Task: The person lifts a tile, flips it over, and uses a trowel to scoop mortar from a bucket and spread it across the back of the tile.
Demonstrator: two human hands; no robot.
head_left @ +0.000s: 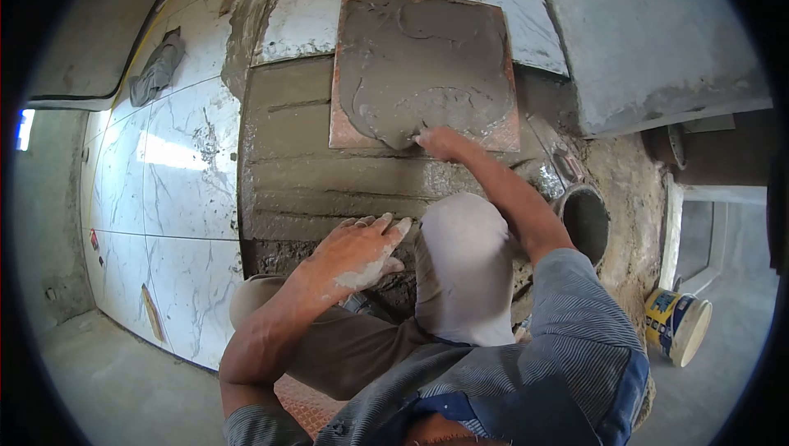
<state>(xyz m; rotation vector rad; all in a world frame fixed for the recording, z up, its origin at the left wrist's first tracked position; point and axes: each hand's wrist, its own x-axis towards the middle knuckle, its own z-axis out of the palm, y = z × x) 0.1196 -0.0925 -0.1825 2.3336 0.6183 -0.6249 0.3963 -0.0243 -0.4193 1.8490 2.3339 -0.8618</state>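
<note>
My right hand [444,144] is closed round the handle of a trowel [400,140], whose blade lies at the lower edge of a square tile [341,132]. Grey mortar [419,51] covers most of that tile's upturned face, leaving reddish corners bare. The tile rests over the mortar bed [288,150], which has long grooves. Over the near side of the bed, beside my knee, my left hand [355,253] has its fingers apart and holds nothing; pale mortar coats its thumb side and fingertips.
White marbled tiles [181,199] cover the floor at left, with a grey cloth [158,68] and a wooden piece [153,313] on them. A bucket [585,222] stands right of my knee. A yellow and blue pail [678,327] lies further right, near a concrete ledge [649,43].
</note>
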